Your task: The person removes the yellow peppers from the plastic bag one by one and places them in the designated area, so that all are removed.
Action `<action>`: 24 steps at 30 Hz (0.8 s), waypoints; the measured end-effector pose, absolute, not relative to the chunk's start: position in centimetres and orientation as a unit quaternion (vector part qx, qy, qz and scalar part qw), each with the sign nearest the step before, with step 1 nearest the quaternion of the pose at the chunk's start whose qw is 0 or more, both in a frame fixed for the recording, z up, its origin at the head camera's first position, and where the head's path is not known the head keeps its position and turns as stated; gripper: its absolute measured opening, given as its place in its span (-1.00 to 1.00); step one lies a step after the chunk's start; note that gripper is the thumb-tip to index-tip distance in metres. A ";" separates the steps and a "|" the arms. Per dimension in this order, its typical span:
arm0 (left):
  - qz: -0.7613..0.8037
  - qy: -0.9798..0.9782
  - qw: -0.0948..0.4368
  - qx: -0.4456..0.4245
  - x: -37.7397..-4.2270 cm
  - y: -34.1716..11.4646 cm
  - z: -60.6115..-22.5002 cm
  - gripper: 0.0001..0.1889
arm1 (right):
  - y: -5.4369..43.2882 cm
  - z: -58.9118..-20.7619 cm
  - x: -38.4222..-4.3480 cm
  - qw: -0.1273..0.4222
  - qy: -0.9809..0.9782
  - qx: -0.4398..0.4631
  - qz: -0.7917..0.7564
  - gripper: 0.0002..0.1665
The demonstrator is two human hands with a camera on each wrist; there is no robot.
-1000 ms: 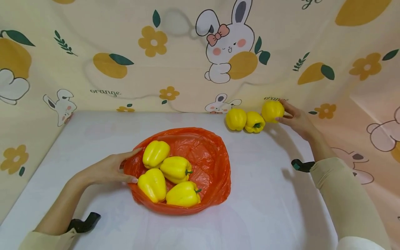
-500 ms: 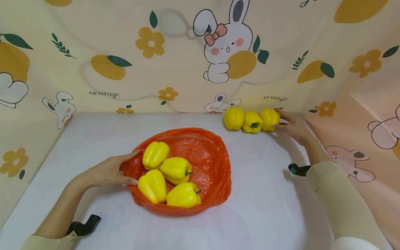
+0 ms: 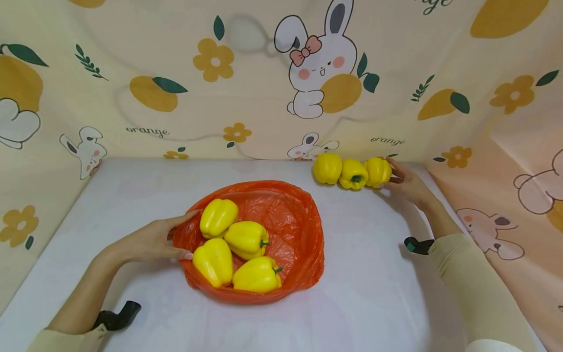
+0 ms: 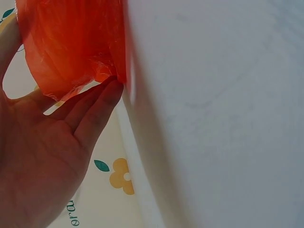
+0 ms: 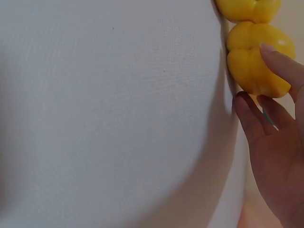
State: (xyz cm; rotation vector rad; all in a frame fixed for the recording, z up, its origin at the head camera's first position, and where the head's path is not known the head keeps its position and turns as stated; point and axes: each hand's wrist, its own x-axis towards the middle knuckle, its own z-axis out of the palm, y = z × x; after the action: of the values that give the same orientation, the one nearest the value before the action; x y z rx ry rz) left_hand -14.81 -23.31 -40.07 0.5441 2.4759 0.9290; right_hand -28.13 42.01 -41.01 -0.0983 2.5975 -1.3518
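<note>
Compared with one second ago, the right hand (image 3: 409,183) and the rightmost yellow pepper (image 3: 378,172) are lower; this pepper is now on the table (image 3: 365,254), just beside the middle pepper (image 3: 354,174). It lies immediately left of the right hand, which is spread, with its thumb touching it. The left hand (image 3: 151,239), also spread, is well apart, against the red bag (image 3: 315,234). The pepper's long axis seems upright; I cannot tell where its stem points.

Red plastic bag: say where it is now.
In the head view, the red plastic bag sits on the white table slightly left of centre, with the left hand at its left side and three yellow peppers beyond it to the right.
</note>
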 end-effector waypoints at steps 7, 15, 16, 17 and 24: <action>0.339 0.893 0.224 0.195 -15.0 -23.1 -40.0 0.07 | 42.0 -40.6 -27.7 0.108 0.884 -0.024 -0.455 0.10; 0.336 0.893 0.230 0.192 -14.9 -23.0 -39.6 0.07 | 39.8 -37.9 -26.1 0.069 0.882 -0.034 -0.465 0.02; 0.337 0.893 0.230 0.192 -14.9 -23.0 -39.6 0.07 | 39.4 -37.6 -25.8 0.060 0.882 -0.039 -0.466 0.00; 0.337 0.893 0.231 0.191 -14.8 -23.0 -39.6 0.07 | 39.2 -37.6 -25.7 0.049 0.882 -0.042 -0.466 -0.01; 0.339 0.893 0.224 0.196 -14.6 -23.0 -39.5 0.06 | 37.3 -37.0 -24.3 -0.017 0.874 -0.068 -0.481 -0.11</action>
State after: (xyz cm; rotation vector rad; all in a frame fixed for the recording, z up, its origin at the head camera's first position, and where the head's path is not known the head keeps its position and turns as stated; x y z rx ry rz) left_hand -14.60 -22.97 -39.51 0.5396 2.4639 0.9357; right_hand -24.32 37.28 -36.98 -0.2146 2.7746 -1.5281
